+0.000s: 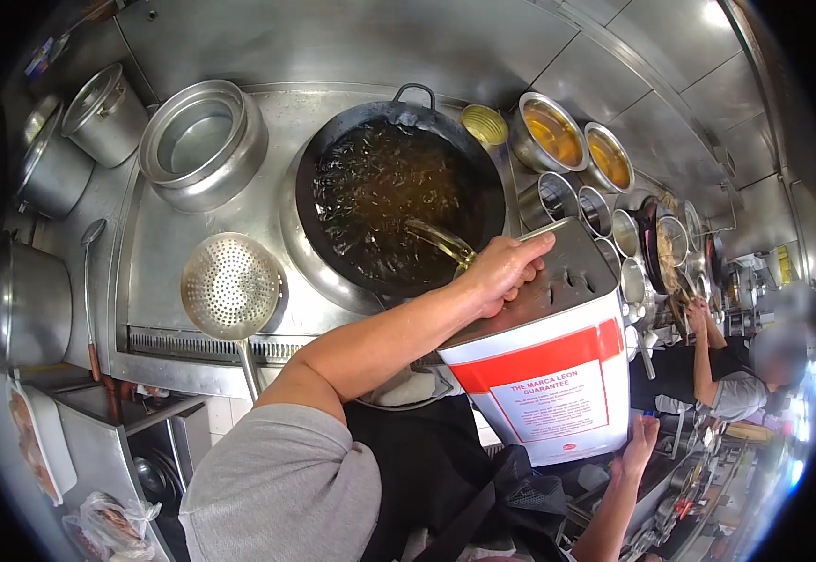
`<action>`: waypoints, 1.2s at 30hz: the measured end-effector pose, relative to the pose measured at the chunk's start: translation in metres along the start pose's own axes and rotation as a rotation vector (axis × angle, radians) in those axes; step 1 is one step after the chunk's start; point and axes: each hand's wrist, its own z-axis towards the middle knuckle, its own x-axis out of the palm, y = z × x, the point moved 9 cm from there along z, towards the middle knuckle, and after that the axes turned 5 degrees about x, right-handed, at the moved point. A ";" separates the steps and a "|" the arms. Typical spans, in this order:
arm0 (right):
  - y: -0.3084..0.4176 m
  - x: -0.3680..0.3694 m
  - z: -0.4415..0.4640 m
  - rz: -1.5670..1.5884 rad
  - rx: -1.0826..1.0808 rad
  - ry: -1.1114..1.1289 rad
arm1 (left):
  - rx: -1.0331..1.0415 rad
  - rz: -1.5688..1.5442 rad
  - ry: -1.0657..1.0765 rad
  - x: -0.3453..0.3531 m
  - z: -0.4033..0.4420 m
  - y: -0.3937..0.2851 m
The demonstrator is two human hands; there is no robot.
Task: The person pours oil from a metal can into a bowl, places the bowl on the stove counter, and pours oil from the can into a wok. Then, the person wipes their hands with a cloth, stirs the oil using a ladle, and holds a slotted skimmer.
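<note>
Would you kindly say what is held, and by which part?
An oil tin: left hand grips its top; right hand is at its bottom corner, exact grip unclear.

The label (553, 398) on the rectangular tin (558, 358) bears the heading "THE MARCA LEON GUARANTEE". Text lines (561, 413) beneath are too small to read; the round red mark (569, 447) is possibly a logo.

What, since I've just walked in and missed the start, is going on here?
A person's left hand grips the top of a large tilted tin, and the right hand is at its lower corner. Yellowish liquid is streaming from the tin into a wok that holds dark liquid. A perforated ladle lies left of the wok. Farther right, a co-worker is reaching out.
</note>
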 end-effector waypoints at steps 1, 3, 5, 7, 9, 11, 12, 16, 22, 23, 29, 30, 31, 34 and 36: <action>-0.002 0.003 -0.001 0.029 0.037 -0.003 | 0.003 0.004 -0.001 0.001 0.000 -0.001; -0.004 0.004 0.004 0.001 -0.017 -0.012 | -0.005 0.016 -0.018 -0.001 0.000 -0.002; -0.007 0.003 0.004 -0.029 -0.069 -0.032 | -0.007 0.022 -0.006 0.001 -0.001 -0.006; -0.015 0.005 0.004 -0.041 -0.029 -0.013 | -0.008 0.027 0.004 0.002 -0.001 -0.010; -0.004 0.022 -0.010 0.014 -0.011 -0.011 | -0.005 0.059 0.015 0.004 0.000 -0.014; 0.003 0.033 -0.020 0.068 0.004 -0.014 | -0.006 0.082 0.014 0.006 -0.001 -0.020; 0.002 0.037 -0.023 0.087 0.011 -0.006 | -0.007 0.101 0.008 0.007 -0.001 -0.023; -0.022 0.044 -0.026 0.184 0.073 -0.008 | 0.022 0.216 0.009 0.028 -0.005 -0.044; -0.053 0.055 -0.045 0.367 0.209 0.034 | 0.074 0.397 0.166 0.101 -0.015 -0.074; -0.067 0.057 -0.045 0.377 0.212 0.075 | 0.089 0.448 0.190 0.116 -0.020 -0.079; -0.082 0.088 -0.082 0.630 0.295 0.255 | 0.094 0.690 0.311 0.202 -0.057 -0.079; -0.097 0.086 -0.085 0.721 0.320 0.204 | 0.111 0.730 0.328 0.215 -0.064 -0.073; -0.108 0.084 -0.089 0.734 0.335 0.208 | 0.106 0.752 0.374 0.228 -0.072 -0.064; -0.144 0.069 -0.104 0.802 0.358 0.186 | 0.091 0.852 0.408 0.267 -0.101 -0.037; -0.160 0.051 -0.122 0.823 0.362 0.160 | 0.122 0.860 0.481 0.291 -0.115 -0.007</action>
